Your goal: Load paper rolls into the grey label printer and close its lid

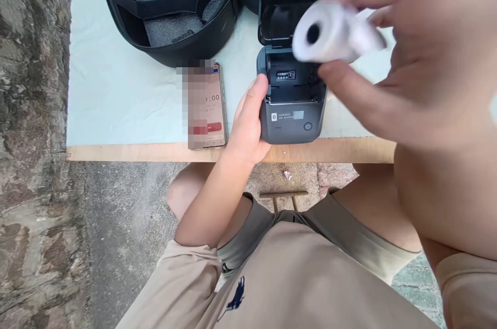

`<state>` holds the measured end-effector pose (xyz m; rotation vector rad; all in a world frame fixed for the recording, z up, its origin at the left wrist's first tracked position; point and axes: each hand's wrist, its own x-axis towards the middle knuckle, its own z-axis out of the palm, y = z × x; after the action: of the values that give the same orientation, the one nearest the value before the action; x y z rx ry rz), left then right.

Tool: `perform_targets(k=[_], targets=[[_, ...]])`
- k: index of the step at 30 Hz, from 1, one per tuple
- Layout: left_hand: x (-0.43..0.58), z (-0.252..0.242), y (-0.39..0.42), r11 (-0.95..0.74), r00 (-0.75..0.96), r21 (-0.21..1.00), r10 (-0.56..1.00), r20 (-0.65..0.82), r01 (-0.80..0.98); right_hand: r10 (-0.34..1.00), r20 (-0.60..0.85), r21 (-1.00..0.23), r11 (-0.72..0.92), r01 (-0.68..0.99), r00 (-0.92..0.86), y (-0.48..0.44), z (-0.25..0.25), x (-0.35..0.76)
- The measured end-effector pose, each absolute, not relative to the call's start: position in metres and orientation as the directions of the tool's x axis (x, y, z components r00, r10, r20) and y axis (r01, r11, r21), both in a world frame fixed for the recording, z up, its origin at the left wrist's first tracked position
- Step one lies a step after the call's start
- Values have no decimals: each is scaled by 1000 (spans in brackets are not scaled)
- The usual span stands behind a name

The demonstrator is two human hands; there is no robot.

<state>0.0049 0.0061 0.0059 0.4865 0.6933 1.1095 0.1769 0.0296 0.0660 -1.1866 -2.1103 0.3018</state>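
Note:
A small dark label printer (291, 124) lies near the front edge of the table, its lid (275, 24) swung up and its paper bay bare inside. My left hand (250, 124) grips the printer along its left side, thumb at the rim of the bay. Raised above the right of the printer, my right hand (388, 49) pinches a white paper roll (330, 29) between thumb and fingers. The roll's dark core hole faces left, and a loose, blurred part of the paper shows at its right.
A black zippered case (194, 47) with grey foam and a strap lies open at the back. A phone (213, 106), partly pixelated, rests left of the printer. The table's wooden edge (155, 153) runs in front; a rough stone wall (34, 163) stands at the left.

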Motion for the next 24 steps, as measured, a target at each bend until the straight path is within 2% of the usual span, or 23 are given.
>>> perform_targets(k=[1, 3, 7, 11, 17, 21, 24], targets=[[5, 5, 6, 362, 271, 676, 932, -241, -642, 776, 484, -407, 609, 681, -405, 28, 67, 173], [5, 3, 5, 347, 263, 688, 937, -229, -637, 756, 467, -272, 617, 738, -459, 26, 68, 168], [7, 4, 4, 372, 254, 711, 928, -272, -597, 836, 349, -178, 502, 846, -423, 28, 67, 163], [9, 5, 4, 353, 205, 735, 936, -288, -579, 893, 267, -139, 407, 903, -361, 28, 70, 161], [8, 6, 3, 316, 217, 761, 948, -233, -567, 939, 100, -130, 340, 932, -329, 25, 71, 157], [9, 7, 1, 332, 218, 729, 943, -251, -598, 937, 92, -142, 349, 927, -338, 27, 67, 154], [10, 8, 1, 339, 204, 723, 941, -272, -602, 943, 145, -118, 318, 941, -301, 28, 66, 153]])
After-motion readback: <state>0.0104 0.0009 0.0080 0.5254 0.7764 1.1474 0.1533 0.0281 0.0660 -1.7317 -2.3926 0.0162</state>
